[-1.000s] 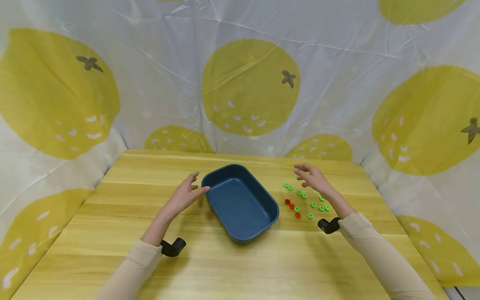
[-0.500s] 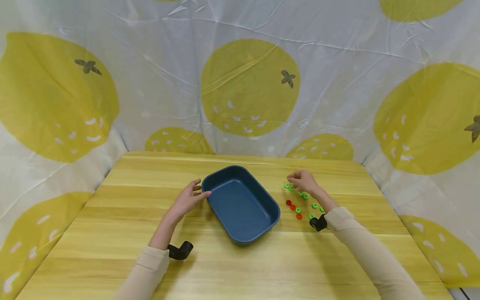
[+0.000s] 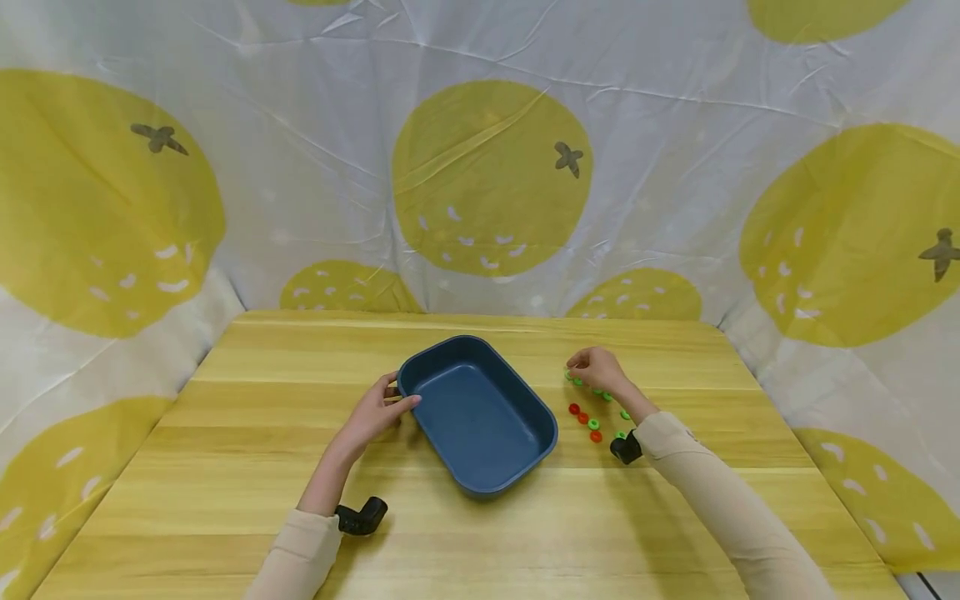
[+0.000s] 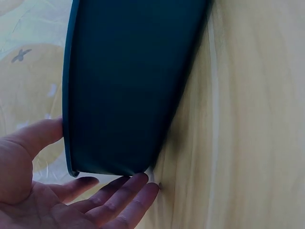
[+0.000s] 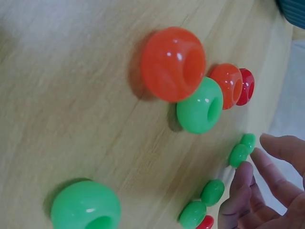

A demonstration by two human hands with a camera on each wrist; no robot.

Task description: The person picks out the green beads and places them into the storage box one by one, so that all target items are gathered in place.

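A dark blue rectangular bin (image 3: 480,425) stands on the wooden table, turned at an angle. My left hand (image 3: 372,414) grips its left corner, the thumb at the rim and the other fingers against the outer wall in the left wrist view. To the right of the bin lie small shiny ring beads, several of them green (image 5: 200,105), others orange (image 5: 174,64) and red (image 5: 245,87). Over the far green pair (image 5: 238,155) reaches my right hand (image 3: 597,371), thumb and forefinger apart right at those beads. It hides part of the bead group in the head view.
The wooden table (image 3: 225,467) ends at a hanging cloth (image 3: 337,167) with big yellow fruit prints, which also lines both sides. A black wrist camera mount (image 3: 363,517) sits on the left wrist, another mount (image 3: 626,448) on the right.
My right hand has come down and leftward from above the beads to the far green pair. My left hand has closed in on the bin's corner, its fingers now behind the wall.
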